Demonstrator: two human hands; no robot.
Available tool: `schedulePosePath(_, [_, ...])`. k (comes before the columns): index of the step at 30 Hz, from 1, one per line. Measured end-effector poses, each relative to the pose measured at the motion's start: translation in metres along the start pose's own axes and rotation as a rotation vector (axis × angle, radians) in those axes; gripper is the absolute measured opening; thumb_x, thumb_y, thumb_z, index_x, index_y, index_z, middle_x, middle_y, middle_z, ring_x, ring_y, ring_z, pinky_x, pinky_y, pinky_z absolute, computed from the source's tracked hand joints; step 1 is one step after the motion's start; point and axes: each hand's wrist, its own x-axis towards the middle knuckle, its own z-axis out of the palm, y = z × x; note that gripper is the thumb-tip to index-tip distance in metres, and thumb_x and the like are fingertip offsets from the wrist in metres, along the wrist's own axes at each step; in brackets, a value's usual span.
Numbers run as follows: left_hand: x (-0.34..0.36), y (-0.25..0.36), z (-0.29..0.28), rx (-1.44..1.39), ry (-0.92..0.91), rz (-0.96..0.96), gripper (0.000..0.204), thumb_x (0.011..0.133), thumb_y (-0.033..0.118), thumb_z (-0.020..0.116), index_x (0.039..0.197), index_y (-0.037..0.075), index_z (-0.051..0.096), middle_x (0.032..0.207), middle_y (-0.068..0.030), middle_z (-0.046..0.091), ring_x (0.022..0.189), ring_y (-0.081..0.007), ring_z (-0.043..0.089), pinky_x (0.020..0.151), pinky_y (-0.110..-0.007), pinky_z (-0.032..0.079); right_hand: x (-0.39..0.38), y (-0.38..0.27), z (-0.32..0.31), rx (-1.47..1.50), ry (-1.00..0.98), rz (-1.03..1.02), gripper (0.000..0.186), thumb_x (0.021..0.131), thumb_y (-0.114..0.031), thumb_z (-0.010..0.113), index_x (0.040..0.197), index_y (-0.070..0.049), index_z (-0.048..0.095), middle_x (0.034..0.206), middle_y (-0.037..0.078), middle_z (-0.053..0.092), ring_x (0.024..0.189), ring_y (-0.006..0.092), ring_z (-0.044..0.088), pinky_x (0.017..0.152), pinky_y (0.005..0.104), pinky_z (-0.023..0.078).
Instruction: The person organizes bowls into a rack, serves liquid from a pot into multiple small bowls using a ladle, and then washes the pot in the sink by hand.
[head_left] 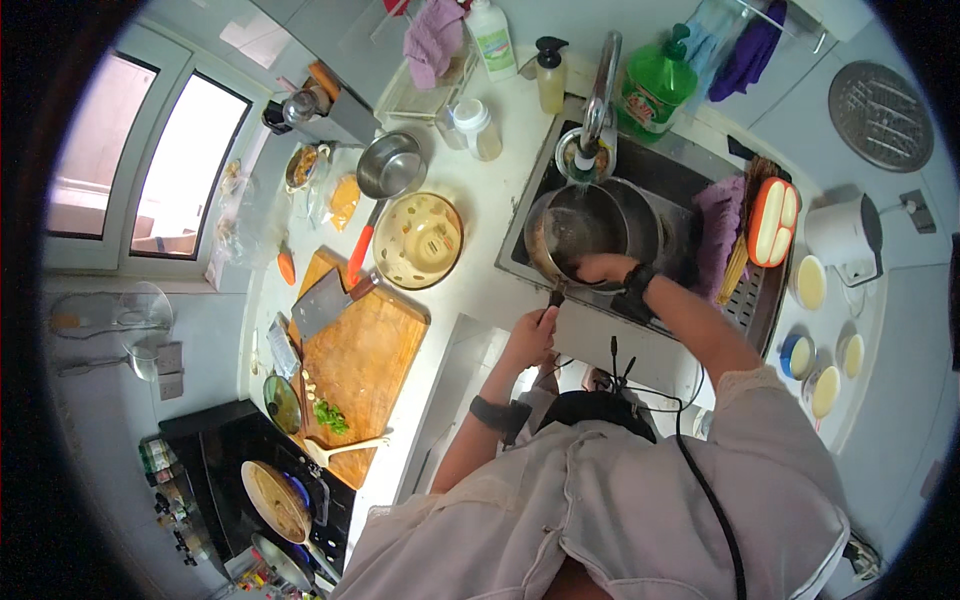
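Pale shirt and a black cable fill the near edge; both forearms run up from it to the sink (690,175).

Left hand (532,335): curled shut round the dark handle (553,297) of the saucepan (578,230), right at the counter lip. Firm wrap as far as I can see; fingertips hidden.

Right hand (603,268): on the saucepan's near rim, fingers bent down over the edge into the bowl. Can't tell whether it pinches a cloth or sponge or just presses bare — too small to read. Black band on that wrist.

Saucepan sits inside the sink, left side, roughly level, directly below the tap (600,95). Whether water is running I can't make out. Inside looks dark and wet.

Judgement: washing step, mid-scrub or rinse of the pan interior. Next move calls for the left hand holding the handle steady against torque while the right works round the inner wall; tilting to drain needs clearance from the tap spout just above.

Left of the sink on the white counter: a yellow colander (417,240), steel bowl (390,165), wooden cutting board (358,355) with a cleaver (325,300) and chopped greens.

Behind the tap: green detergent bottle (655,85), pump bottle (550,75). Right of the sink: purple cloth (718,225), white kettle (845,232).
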Motion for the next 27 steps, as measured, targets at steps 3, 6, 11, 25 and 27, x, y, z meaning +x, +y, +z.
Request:
schedulePosePath(3, [-0.007, 0.001, -0.005, -0.127, -0.007, -0.004, 0.036, 0.088, 0.035, 0.042, 0.066, 0.006, 0.041, 0.048, 0.0024, 0.034, 0.034, -0.0064, 0.03, 0.029, -0.023, 0.022, 0.012, 0.023, -0.001, -0.193, -0.181, 0.2, 0.031, 0.079, -0.02, 0.044, 0.101, 0.0, 0.055, 0.1, 0.02, 0.055, 0.09, 0.0343, 0.052, 0.079, 0.0386, 0.04])
schedulePosePath(6, [-0.017, 0.01, -0.008, -0.22, -0.086, -0.075, 0.036, 0.088, 0.035, 0.041, 0.066, 0.007, 0.041, 0.048, 0.0028, 0.033, 0.034, -0.0051, 0.03, 0.029, -0.022, 0.021, 0.021, 0.041, -0.009, -0.412, -0.134, 0.04, 0.023, 0.077, -0.013, 0.045, 0.088, 0.0, 0.059, 0.091, 0.019, 0.056, 0.083, 0.0319, 0.053, 0.074, 0.0398, 0.042])
schedulePosePath(11, [-0.018, 0.015, -0.009, -0.229, -0.194, -0.074, 0.038, 0.089, 0.033, 0.04, 0.066, 0.003, 0.042, 0.044, 0.001, 0.034, 0.03, -0.0078, 0.029, 0.029, -0.024, 0.023, 0.04, 0.022, -0.023, -0.682, 0.155, -0.065, 0.024, 0.074, -0.009, 0.046, 0.09, 0.003, 0.059, 0.099, 0.021, 0.055, 0.085, 0.0339, 0.052, 0.08, 0.0441, 0.04])
schedulePosePath(25, [-0.045, -0.007, -0.019, -0.411, -0.146, -0.162, 0.038, 0.088, 0.037, 0.039, 0.068, 0.005, 0.041, 0.044, 0.0018, 0.033, 0.03, -0.0077, 0.027, 0.028, -0.023, 0.021, 0.012, -0.029, -0.057, -0.691, -0.551, 0.128, 0.028, 0.073, -0.009, 0.045, 0.096, -0.001, 0.057, 0.097, 0.018, 0.057, 0.09, 0.0328, 0.054, 0.075, 0.0395, 0.043])
schedulePosePath(27, [-0.043, -0.006, -0.023, -0.408, -0.199, -0.168, 0.038, 0.088, 0.038, 0.039, 0.07, 0.005, 0.041, 0.044, 0.0022, 0.031, 0.03, -0.0074, 0.027, 0.028, -0.023, 0.021, 0.022, -0.035, -0.052, -0.855, -0.241, -0.016, 0.024, 0.073, -0.009, 0.045, 0.091, 0.0, 0.058, 0.096, 0.016, 0.058, 0.088, 0.032, 0.055, 0.074, 0.0387, 0.044])
